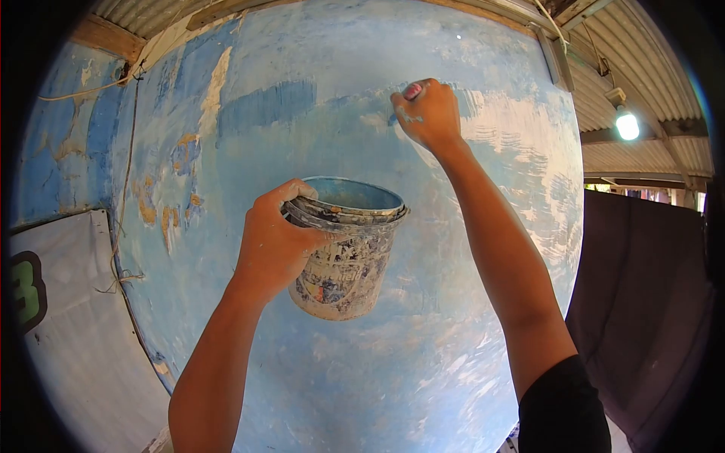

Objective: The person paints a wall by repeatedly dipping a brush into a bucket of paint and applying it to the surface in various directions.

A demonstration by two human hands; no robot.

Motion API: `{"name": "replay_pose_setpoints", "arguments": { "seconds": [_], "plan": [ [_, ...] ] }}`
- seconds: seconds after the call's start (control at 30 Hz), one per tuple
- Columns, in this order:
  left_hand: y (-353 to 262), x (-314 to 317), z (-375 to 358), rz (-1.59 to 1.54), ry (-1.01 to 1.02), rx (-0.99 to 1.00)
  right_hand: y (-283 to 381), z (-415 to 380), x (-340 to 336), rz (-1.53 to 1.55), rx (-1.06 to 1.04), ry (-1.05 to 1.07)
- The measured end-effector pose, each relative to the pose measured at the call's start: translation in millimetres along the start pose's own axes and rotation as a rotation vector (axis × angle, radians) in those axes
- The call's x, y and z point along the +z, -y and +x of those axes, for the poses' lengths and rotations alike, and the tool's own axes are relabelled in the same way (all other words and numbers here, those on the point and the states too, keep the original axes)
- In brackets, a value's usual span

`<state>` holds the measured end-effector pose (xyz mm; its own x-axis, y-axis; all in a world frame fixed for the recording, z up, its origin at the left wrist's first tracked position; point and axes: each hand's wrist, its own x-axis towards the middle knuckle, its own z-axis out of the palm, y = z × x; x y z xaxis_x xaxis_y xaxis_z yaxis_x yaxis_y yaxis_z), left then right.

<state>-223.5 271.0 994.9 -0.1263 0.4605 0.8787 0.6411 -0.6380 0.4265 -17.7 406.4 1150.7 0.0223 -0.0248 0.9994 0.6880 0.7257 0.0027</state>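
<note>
My left hand (pixel 281 230) grips the rim of a paint bucket (pixel 343 264), thumb outside and fingers over the edge. The bucket is smeared with dried paint, its inside coated blue, and it is held up slightly tilted in front of the wall. Higher and to the right, my right hand (pixel 430 113) is closed round a paintbrush (pixel 412 91); only its reddish handle end shows clearly, and the bristles are hidden behind the hand. This hand is at the painted wall (pixel 362 143), by a band of streaky strokes. Blue paint marks the hand.
Bare pale patches (pixel 521 143) show on the wall's right side, and peeling plaster (pixel 181 151) on its left. A white banner (pixel 83 302) hangs at left, a dark sheet (pixel 642 302) at right. A lit bulb (pixel 627 124) hangs under the corrugated roof (pixel 657 53).
</note>
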Motion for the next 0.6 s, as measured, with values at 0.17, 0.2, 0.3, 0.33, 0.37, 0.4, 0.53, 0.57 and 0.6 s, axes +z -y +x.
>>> {"name": "replay_pose_setpoints", "arguments": {
  "seconds": [0.17,0.2,0.3,0.33,0.37,0.4,0.53,0.57,0.6],
  "plan": [
    [-0.2,1.7,-0.1,0.016,-0.029,0.033,-27.2,1.4,41.6,0.287,-0.219,-0.012],
    [-3.2,0.4,-0.7,0.014,-0.020,0.028,-43.6,-4.9,41.2,0.216,-0.186,-0.036],
    [-3.0,-2.5,-4.2,0.004,0.007,0.020,-46.5,-18.8,4.5,0.016,-0.026,-0.057],
    [-1.3,-4.4,-5.8,-0.003,0.021,0.018,-41.3,-20.2,-10.5,-0.111,0.098,-0.054],
    [2.4,-5.5,-6.0,-0.003,0.023,0.015,-43.8,-13.5,-16.0,-0.114,0.078,-0.047],
    [7.8,-4.4,-5.6,-0.017,0.019,0.038,-42.9,-11.3,-19.1,-0.116,0.084,-0.043],
    [8.5,-4.9,-3.0,-0.021,0.064,0.005,-57.6,-19.4,-7.7,0.285,-0.031,-0.105],
    [9.1,-3.8,-2.1,-0.026,0.075,0.004,-66.6,-33.0,-3.8,0.287,-0.039,-0.043],
    [11.1,-2.6,-3.0,-0.030,0.060,0.012,-71.1,-48.2,-4.1,0.289,-0.049,0.016]
  ]
}}
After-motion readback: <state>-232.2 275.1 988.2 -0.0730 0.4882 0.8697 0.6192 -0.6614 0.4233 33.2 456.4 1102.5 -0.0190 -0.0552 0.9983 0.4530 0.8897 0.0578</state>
